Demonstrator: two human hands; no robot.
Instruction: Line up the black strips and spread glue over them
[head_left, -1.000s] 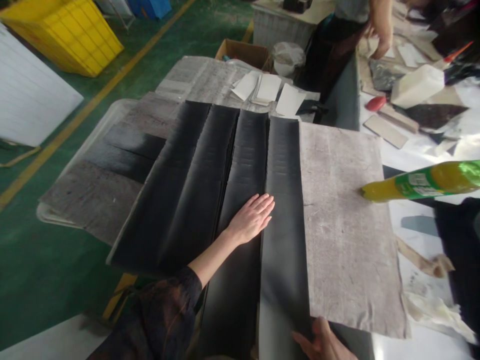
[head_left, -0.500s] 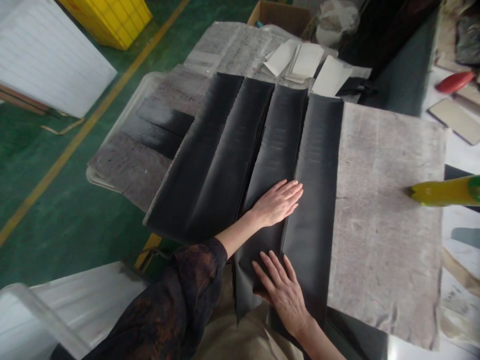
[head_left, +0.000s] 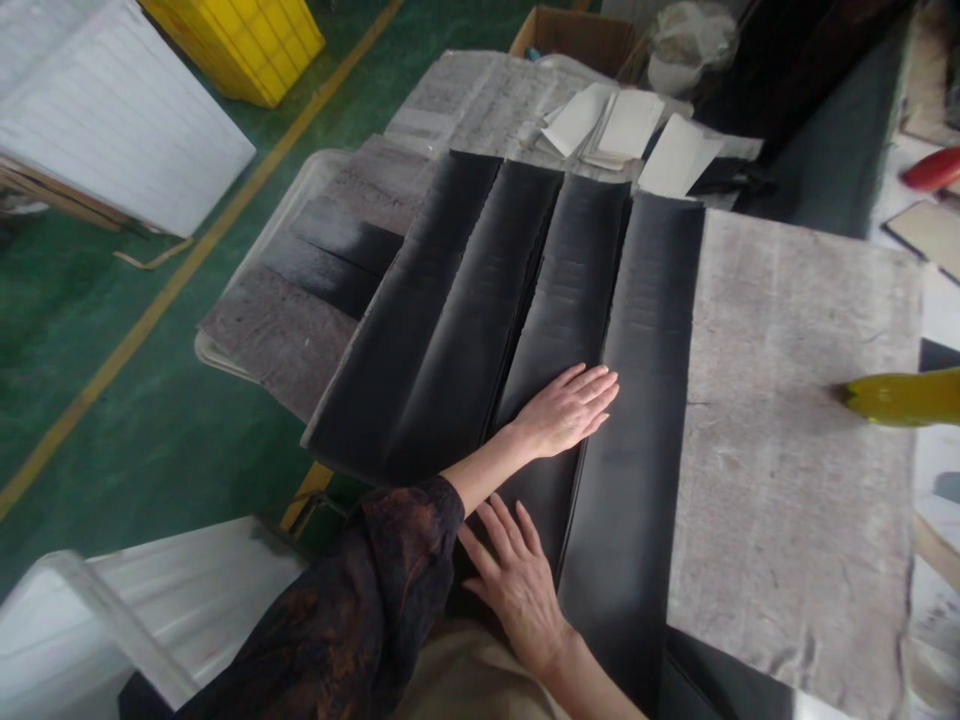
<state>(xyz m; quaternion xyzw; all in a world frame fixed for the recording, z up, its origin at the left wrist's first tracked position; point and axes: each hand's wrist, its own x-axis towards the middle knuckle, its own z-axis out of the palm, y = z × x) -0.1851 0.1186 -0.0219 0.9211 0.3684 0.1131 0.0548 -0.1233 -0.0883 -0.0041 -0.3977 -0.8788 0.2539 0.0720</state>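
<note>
Several long black sheet strips, leather-like, lie side by side across a grey board. My left hand (head_left: 571, 410) rests flat on two neighbouring strips, its fingers together and reaching onto the rightmost strip (head_left: 645, 400). Closer to my body, my right hand (head_left: 517, 580) lies with fingers spread on the near end of the strip to its left (head_left: 574, 245). Neither hand grips anything. My left forearm crosses the near end of the strips, and the right fingertips are close beside it. Two more strips (head_left: 397, 380) lie further left, their near parts partly under my left arm.
The grey board (head_left: 795, 420) extends to the right, with a yellow bottle-like object (head_left: 900, 398) above its edge. White cards (head_left: 630, 125) lie behind the strips, near a cardboard box (head_left: 577, 40). A white plastic chair (head_left: 150, 610) stands at the lower left.
My right hand has slid left along the near end of the strip, up to my left forearm. My left hand stays nearly in place. The whole view has shifted slightly.
</note>
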